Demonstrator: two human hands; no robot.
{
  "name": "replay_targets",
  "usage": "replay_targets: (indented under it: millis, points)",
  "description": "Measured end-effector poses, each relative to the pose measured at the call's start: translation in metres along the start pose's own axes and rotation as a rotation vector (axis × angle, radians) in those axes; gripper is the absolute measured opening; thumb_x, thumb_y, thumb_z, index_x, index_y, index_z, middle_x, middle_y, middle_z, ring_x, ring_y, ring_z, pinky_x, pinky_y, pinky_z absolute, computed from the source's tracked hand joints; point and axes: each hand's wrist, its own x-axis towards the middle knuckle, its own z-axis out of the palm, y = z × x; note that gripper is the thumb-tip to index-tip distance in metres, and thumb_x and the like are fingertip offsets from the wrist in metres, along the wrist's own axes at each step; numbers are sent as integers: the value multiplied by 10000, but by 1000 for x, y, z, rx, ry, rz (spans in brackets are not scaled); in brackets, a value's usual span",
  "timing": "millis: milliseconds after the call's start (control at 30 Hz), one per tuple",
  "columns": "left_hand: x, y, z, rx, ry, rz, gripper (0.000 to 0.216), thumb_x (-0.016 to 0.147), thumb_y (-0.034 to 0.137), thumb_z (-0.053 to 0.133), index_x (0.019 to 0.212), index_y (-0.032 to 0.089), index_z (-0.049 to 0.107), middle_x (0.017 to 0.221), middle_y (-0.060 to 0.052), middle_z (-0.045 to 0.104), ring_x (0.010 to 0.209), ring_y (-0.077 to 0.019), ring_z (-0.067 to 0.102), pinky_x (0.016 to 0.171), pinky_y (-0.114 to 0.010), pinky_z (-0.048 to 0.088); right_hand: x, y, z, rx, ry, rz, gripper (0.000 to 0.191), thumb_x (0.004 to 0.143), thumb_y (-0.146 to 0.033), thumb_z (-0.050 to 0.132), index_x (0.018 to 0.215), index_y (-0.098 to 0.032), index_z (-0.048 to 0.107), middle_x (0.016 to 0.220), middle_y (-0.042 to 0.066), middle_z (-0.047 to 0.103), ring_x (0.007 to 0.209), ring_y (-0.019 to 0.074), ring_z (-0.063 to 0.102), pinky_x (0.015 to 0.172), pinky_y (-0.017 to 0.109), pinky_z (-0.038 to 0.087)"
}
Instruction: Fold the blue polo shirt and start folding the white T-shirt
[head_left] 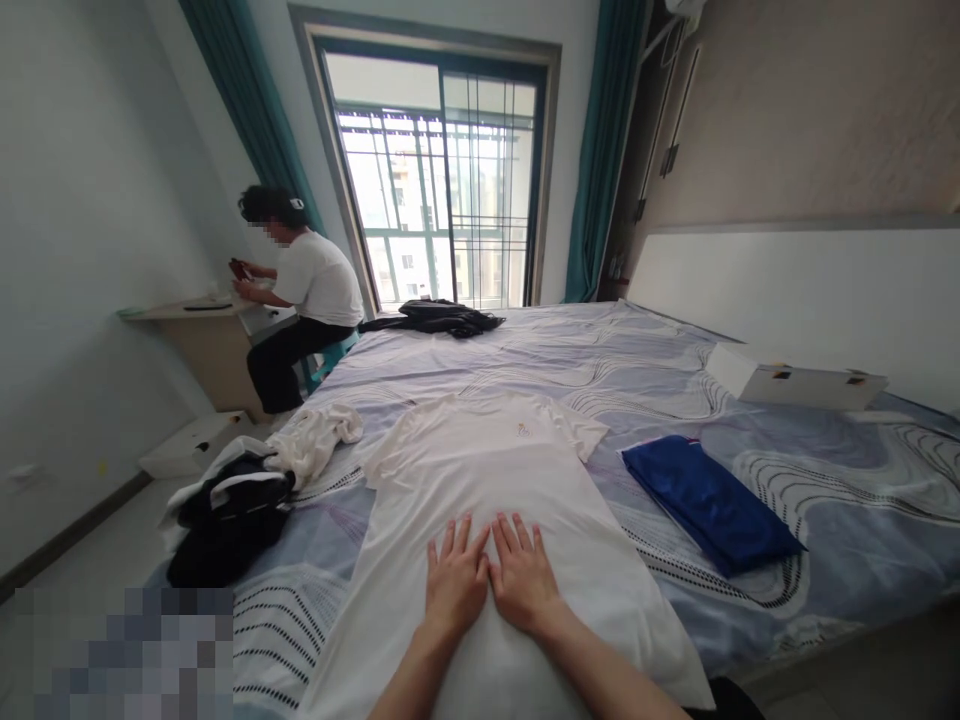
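A white short-sleeved T-shirt [480,460] lies spread out on the bed, its collar end away from me and a small print on the chest. Both hands rest on its middle, side by side, with thumbs close together. My left hand [456,578] lies flat with the fingers stretched out. Beside it, my right hand [523,575] is also flat, palm down on the cloth. Neither one holds anything. To the right of the shirt is a folded blue garment [709,503]. Rumpled white and black clothes [232,510] are heaped at the bed's left edge.
Patterned bedding [540,350] covers the bed. A white box [795,378] sits near the headboard [795,275]. Black clothing [442,318] lies at the far edge. A seated person [319,280] holds something at a desk [187,312]; another white box [195,442] is on the floor.
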Motion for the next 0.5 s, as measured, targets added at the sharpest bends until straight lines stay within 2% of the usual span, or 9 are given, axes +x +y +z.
replay_targets:
  millis: [33, 100, 167, 233, 333, 400, 500]
  points:
    - [11, -2, -6, -13, -13, -32, 487, 941, 247, 479, 1382, 391, 630, 1619, -12, 425, 1508, -318, 339, 1189, -621, 289, 7, 7, 0, -4, -17, 11, 692, 1022, -478, 327, 1644, -195, 217, 1706, 36, 77, 1586, 282, 42, 1269, 548, -1]
    - [33, -6, -18, -19, -9, -95, 364, 964, 315, 473, 1178, 337, 766, 1472, -52, 598, 1378, -314, 502, 1105, -541, 420, 23, 20, -3, -13, -27, 38, 733, 1010, -535, 349, 1647, -205, 201, 1707, 37, 60, 1587, 287, 30, 1266, 554, -9]
    - [54, -11, -24, 23, 62, -139, 379, 983, 348, 449, 1121, 262, 792, 1286, -110, 699, 1220, -298, 608, 1021, -458, 490, 39, 34, -7, -18, -8, 54, 743, 1010, -572, 334, 1648, -220, 191, 1710, 32, 55, 1587, 285, 20, 1263, 556, -17]
    - [70, -19, -20, 114, 188, -132, 425, 991, 326, 435, 1266, 196, 732, 1291, -160, 679, 1240, -307, 592, 1050, -440, 470, 57, 49, -11, -26, 9, 74, 729, 1017, -581, 306, 1649, -239, 187, 1713, 25, 59, 1588, 275, 18, 1261, 555, -23]
    - [81, -31, -1, 239, 310, -81, 491, 987, 294, 443, 1441, 189, 597, 1515, -183, 518, 1448, -344, 408, 1179, -508, 332, 86, 81, -26, -60, 9, 197, 697, 1031, -559, 264, 1650, -250, 178, 1717, 37, 58, 1588, 254, 24, 1256, 549, -26]
    - [83, -36, 9, 263, 271, -98, 507, 982, 306, 455, 1471, 227, 564, 1575, -168, 458, 1488, -370, 349, 1194, -576, 278, 107, 110, -46, -86, -12, 339, 686, 1041, -539, 235, 1653, -241, 155, 1719, 53, 41, 1588, 245, 22, 1250, 562, -18]
    - [87, -35, 14, 261, 215, -125, 529, 982, 331, 452, 1498, 247, 528, 1601, -162, 425, 1492, -387, 341, 1188, -615, 260, 138, 157, -82, -80, -55, 541, 672, 1042, -527, 265, 1648, -259, 155, 1722, 58, 44, 1586, 244, 37, 1234, 600, -13]
